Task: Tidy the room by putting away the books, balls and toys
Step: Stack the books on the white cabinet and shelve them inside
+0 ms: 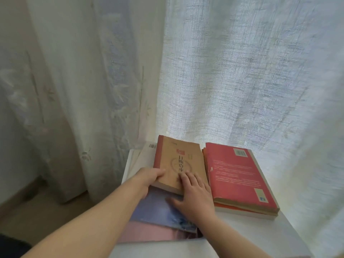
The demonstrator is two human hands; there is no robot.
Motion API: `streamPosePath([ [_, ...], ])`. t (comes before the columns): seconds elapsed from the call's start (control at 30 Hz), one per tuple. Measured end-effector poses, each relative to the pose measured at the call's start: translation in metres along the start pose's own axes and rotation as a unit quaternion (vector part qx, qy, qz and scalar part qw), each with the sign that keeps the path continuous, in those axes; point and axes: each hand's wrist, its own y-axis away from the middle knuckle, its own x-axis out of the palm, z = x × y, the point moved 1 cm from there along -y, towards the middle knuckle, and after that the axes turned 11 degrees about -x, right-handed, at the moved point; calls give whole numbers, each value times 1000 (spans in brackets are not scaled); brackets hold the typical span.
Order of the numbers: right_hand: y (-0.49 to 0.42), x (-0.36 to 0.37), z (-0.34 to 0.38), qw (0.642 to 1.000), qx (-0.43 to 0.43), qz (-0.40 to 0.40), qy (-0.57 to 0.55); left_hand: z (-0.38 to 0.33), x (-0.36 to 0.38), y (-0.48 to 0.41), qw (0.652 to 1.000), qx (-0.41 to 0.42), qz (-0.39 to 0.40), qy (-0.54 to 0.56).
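A brown book [181, 159] with a red spine lies on top of a pile on the white table [251, 231]. My left hand [147, 178] grips its near left corner, thumb on the cover. My right hand [193, 196] lies flat, fingers spread across the brown book's near edge and onto the blue-purple book [154, 209] beneath it. A pink book [145, 233] sits under that, and a white book [147, 151] shows at the pile's far left. To the right is a separate stack topped by a red book [240, 175].
White curtains [242, 71] hang right behind and around the table, touching its far and right sides. A patterned sheer curtain [83, 90] hangs to the left, reaching the brown floor [37, 216]. The table's left edge drops off beside the pile.
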Motion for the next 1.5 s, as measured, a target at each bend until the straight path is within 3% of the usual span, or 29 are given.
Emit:
streamPosePath([
  [0.13, 9, -18, 8, 993, -19, -112, -16, -9, 9, 40, 996, 79, 23, 28],
  [0.23, 15, -49, 10, 962, -8, -219, -162, -30, 5, 77, 977, 212, 14, -24],
  [0.3, 15, -78, 11, 939, -16, -252, -235, -43, -6, 88, 936, 328, -62, -108],
  [0.4, 18, -126, 16, 911, -48, -259, -318, -52, -19, 96, 787, 466, -263, -307],
  [0.43, 19, -141, 17, 899, -62, -257, -349, -53, -21, 100, 762, 480, -286, -328],
  [0.57, 28, -181, 14, 866, -114, -230, -428, -66, -34, 128, 745, 469, -377, -288],
  [0.63, 31, -189, 9, 862, -123, -215, -442, -78, -37, 142, 736, 475, -336, -346],
  [0.73, 32, -188, 2, 868, -115, -192, -444, -84, -35, 161, 768, 434, -176, -437],
  [0.8, 28, -185, -4, 864, -97, -203, -451, -79, -33, 162, 784, 414, -149, -438],
  [0.87, 21, -181, -14, 864, -38, -254, -433, -72, -29, 158, 818, 433, -152, -348],
  [0.93, 20, -170, -29, 884, 66, -277, -371, -60, -25, 140, 885, 400, -148, -188],
  [1.03, 32, -130, -49, 957, 160, -135, -202, -29, -18, 97, 965, 233, -94, 73],
  [1.1, 41, -94, -56, 982, 153, -11, -109, -3, -13, 65, 980, 111, -63, 155],
  [1.17, 48, -65, -58, 984, 155, 64, -63, 21, -7, 45, 981, 68, -111, 141],
  [1.27, 53, -43, -60, 985, 155, 77, 14, 38, -6, 30, 971, 46, -233, -35],
  [1.33, 51, -41, -59, 983, 160, 73, 58, 36, -8, 28, 969, 32, -233, -79],
  [1.5, 35, -42, -56, 977, 166, 59, 120, 42, -20, 22, 990, 7, -136, 36],
])
